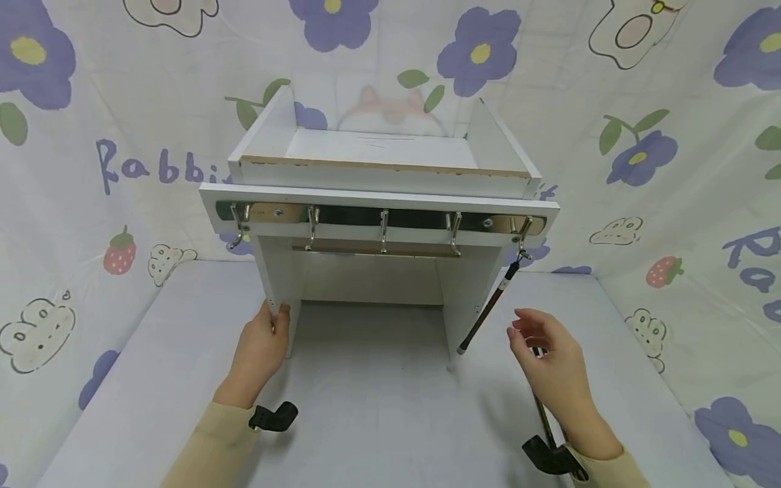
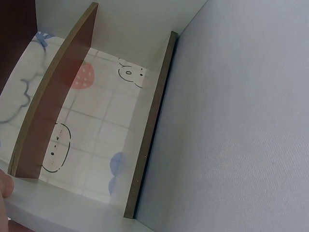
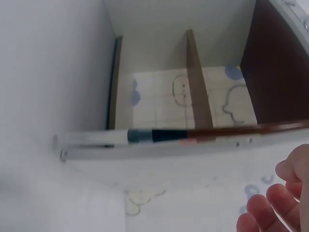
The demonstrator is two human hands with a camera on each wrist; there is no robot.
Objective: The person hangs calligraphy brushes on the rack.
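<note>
A white wooden rack [image 1: 378, 192] with a row of metal hooks [image 1: 384, 230] across its front stands on the table. My left hand [image 1: 259, 346] grips the front edge of its left side panel [image 1: 277, 285]. From the rightmost hook hangs a writing brush [image 1: 488, 308], slanting down to the left; the right wrist view shows its brown handle, dark band and whitish tip [image 3: 96, 137]. My right hand [image 1: 552, 359] is just right of the brush, apart from it, fingers loosely bent and holding nothing. Another slim dark stick [image 1: 543, 417] is partly hidden behind that hand.
Beneath the rack is an open bay with a crossbar [image 2: 58, 92] and a low rail [image 2: 152, 125] at its back. An open tray-like top [image 1: 384, 146] sits above the hooks. A patterned cloth [image 1: 634, 156] surrounds the pale table [image 1: 372, 407].
</note>
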